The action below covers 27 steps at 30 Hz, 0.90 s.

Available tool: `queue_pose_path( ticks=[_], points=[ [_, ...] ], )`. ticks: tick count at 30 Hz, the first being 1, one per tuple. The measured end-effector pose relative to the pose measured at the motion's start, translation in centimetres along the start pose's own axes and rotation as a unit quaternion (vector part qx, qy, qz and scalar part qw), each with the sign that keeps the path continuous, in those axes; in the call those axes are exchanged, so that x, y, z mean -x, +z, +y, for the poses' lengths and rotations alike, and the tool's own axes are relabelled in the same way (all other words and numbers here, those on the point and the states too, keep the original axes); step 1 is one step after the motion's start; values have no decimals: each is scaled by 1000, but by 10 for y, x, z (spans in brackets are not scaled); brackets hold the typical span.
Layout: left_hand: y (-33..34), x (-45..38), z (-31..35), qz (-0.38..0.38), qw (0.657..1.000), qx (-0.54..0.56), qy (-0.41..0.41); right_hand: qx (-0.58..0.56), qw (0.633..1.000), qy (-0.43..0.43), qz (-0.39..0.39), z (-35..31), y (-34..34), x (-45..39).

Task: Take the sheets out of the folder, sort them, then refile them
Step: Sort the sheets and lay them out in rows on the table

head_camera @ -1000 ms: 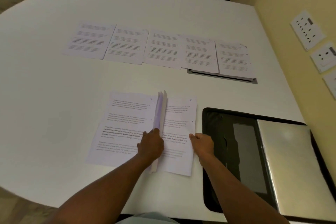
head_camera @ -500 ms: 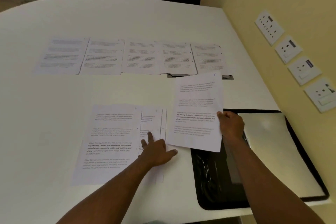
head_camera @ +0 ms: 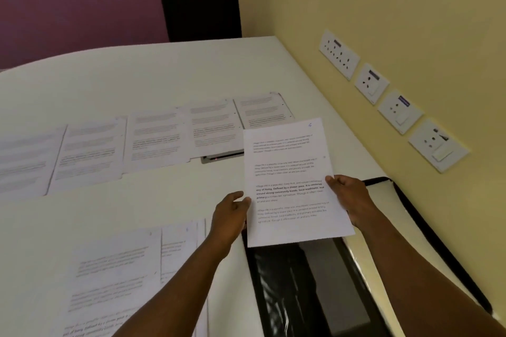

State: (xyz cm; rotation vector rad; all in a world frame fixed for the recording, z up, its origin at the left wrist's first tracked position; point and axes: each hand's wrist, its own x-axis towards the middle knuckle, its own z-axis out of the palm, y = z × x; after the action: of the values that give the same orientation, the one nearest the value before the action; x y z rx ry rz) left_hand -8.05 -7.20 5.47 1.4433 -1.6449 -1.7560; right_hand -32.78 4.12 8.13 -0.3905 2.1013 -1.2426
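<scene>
Sheet in hand: printed sheet, a handwritten blue 6 in its top corner, held up in the air over the near end of the open folder.
Just changed: half a second ago I saw only the right hand carrying this sheet while the left hand lay flat on the unsorted stack; now the left has come across to it.
Right hand: right hand pinches the sheet's right edge, thumb on the printed face.
Left hand: left hand is at the sheet's left edge, thumb tip on the paper; I cannot tell whether the fingers behind actually clasp it.
Meaning for the task: I judge sorting is mid-way; this sheet likely goes beside the sorted row.
Sorted row: five sheets edge to edge, beyond the folder.
Unsorted stack: loose sheets fanned just left of the folder.
Surface: white table.
Room: yellow wall right of the folder with four socket plates; purple wall and dark chair beyond the table.
</scene>
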Motion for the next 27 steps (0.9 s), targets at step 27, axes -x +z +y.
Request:
queue_pose_path(
  ticks=[27],
  points=[
    [218, -357, 130, 134, 984, -84, 80, 286, 941, -158, 88, -70, -34, -425]
  ],
)
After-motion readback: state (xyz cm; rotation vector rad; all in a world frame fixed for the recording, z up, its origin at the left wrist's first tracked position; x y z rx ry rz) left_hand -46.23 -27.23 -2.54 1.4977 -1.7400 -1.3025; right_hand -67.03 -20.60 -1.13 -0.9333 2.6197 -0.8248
